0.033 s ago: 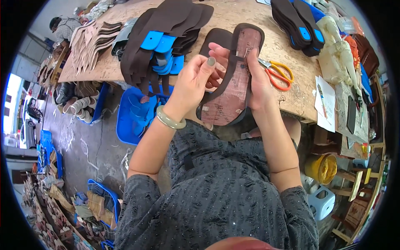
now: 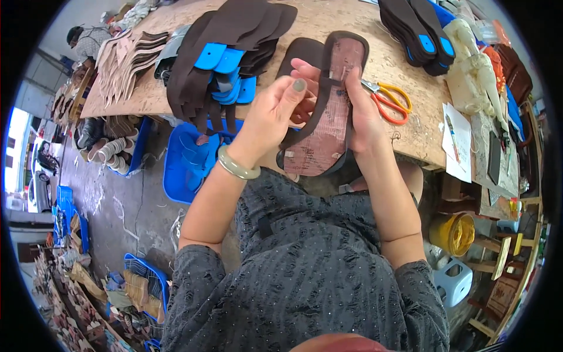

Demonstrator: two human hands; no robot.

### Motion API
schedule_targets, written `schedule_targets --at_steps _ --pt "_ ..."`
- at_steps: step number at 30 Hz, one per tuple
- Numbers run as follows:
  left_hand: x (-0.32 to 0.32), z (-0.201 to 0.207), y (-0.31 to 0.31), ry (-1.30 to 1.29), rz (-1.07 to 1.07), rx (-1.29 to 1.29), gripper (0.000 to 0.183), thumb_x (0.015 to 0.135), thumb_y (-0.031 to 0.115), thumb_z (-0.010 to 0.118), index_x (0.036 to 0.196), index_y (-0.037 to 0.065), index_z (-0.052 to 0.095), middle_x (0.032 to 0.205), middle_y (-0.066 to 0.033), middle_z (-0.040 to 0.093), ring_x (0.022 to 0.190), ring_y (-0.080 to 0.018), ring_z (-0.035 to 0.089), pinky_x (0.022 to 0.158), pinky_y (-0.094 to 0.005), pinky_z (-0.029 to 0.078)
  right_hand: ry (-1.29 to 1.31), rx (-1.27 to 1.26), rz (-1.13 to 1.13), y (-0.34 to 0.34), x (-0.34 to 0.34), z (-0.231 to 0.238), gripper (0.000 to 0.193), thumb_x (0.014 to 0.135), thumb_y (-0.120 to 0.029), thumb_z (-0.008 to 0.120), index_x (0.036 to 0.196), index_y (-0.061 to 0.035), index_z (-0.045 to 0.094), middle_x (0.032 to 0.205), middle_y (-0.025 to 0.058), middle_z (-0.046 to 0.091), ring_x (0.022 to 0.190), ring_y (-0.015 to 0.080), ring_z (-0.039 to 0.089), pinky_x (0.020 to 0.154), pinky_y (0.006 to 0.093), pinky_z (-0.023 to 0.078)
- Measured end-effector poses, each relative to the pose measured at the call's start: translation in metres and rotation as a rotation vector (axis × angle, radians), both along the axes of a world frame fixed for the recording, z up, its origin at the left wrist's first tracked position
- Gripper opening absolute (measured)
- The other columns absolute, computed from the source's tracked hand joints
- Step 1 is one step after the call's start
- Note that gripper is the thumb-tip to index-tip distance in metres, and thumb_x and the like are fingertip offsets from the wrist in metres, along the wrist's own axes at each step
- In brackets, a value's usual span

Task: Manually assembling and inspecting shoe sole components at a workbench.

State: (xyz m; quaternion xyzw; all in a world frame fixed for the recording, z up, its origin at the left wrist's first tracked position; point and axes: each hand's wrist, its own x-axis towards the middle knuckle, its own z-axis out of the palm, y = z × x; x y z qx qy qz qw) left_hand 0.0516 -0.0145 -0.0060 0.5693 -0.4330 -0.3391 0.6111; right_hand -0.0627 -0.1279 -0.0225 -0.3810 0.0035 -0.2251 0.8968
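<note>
Nothing has shifted: both hands' fingers [image 2: 328, 88] grip the flat brown sandal sole [image 2: 328, 126] and its dark strap [image 2: 311, 114].

White paper sheet [image 2: 459, 142], workbench's [image 2: 410, 138] right edge

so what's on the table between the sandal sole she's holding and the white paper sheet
Orange-handled scissors lie on the table between the sandal sole and the paper sheet, head view.
</note>
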Motion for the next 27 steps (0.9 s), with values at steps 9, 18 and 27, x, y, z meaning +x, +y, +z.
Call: schedule_targets --at_steps 9,18,27 --pt "-0.017 -0.012 -0.028 -0.166 -0.119 -0.021 0.035 0.101 0.025 0.042 0.118 -0.002 0.056 0.107 -0.0046 0.061 0.098 -0.0086 0.056 0.086 -0.0242 0.046 0.105 -0.483 -0.234 -0.001 -0.014 -0.004 0.076 0.093 -0.059 0.037 0.135 0.0042 0.039 0.136 0.0171 0.046 0.124 0.0277 0.046 0.105 0.0394 0.037" --pt "-0.048 -0.018 -0.025 0.515 -0.268 0.049 0.026 0.096 0.02 0.055 0.113 0.001 0.059 0.102 -0.0032 0.064 0.091 -0.0103 0.061 0.08 -0.026 0.05 -0.06 -0.194 -0.174 -0.012 -0.032 -0.009 0.085 0.09 -0.068 0.024 0.13 0.0026 0.046 0.122 0.0188 0.056 0.113 0.0273 0.055 0.095 0.0395 0.047" --pt "-0.06 -0.038 -0.018 0.395 -0.273 0.072 0.023 0.093 0.018 0.059 0.108 0.0 0.061 0.096 -0.0019 0.064 0.081 -0.0066 0.059 0.072 -0.0231 0.049 -0.016 -0.451 -0.134 -0.037 -0.046 -0.001 0.05 0.099 -0.037 0.041 0.125 0.0054 0.049 0.112 0.0196 0.062 0.102 0.0255 0.063 0.088 0.0361 0.051"
